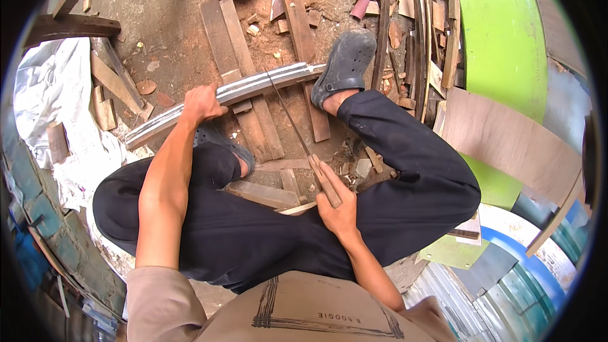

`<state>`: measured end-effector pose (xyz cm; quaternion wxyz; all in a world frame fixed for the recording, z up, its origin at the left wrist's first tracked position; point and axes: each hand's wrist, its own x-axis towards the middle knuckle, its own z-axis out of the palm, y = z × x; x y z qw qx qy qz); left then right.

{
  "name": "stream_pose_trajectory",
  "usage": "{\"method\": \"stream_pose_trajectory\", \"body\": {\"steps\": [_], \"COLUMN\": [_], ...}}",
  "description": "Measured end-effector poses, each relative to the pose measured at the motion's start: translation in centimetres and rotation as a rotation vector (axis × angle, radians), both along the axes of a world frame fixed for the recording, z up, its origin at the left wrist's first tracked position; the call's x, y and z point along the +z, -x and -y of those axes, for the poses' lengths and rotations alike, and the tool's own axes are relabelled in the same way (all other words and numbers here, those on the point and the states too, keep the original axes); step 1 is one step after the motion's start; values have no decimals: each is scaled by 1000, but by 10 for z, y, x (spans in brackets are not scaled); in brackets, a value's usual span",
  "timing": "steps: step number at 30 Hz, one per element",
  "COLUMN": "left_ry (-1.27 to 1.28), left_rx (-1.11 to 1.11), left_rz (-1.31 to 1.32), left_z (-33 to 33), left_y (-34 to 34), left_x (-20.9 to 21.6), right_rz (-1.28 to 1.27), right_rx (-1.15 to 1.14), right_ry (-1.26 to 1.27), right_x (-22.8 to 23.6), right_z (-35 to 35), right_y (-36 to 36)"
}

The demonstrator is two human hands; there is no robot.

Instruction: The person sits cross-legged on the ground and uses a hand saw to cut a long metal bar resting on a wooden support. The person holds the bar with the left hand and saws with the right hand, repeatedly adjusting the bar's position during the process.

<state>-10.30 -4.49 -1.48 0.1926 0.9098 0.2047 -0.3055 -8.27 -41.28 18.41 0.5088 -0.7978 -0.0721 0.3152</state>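
A long piece of wood with white and grey stripes along its top (246, 86) lies crosswise in front of me. My left hand (204, 102) is closed over it, left of its middle. In my right hand (339, 206) is the wooden handle of a handsaw (325, 180), gripped between my thighs. Its thin dark blade slants away to the far left, and the far end crosses the striped piece to the right of my left hand. My right foot, in a dark grey clog (346, 63), presses on the piece's right end. The left clog (221, 142) is partly hidden beneath the piece and my forearm.
Loose planks (221, 41) lie on the dirt floor under and beyond the piece. Wood scraps and long strips (421, 38) are heaped at the right, beside a bright green panel (500, 31) and a thin plywood sheet (513, 136). White cloth (60, 101) lies at the left.
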Motion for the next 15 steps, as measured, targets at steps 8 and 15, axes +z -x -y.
{"method": "stream_pose_trajectory", "body": {"steps": [8,15], "left_ry": [-4,-258], "left_rx": [-4,56], "left_rz": [-7,114], "left_z": [10,33], "left_y": [-5,23], "left_x": [-4,3], "right_rz": [149,223], "right_rx": [-24,-97], "right_ry": [-41,-54], "right_x": [-110,-119], "right_z": [-59,-64], "right_y": [-31,-20]}}
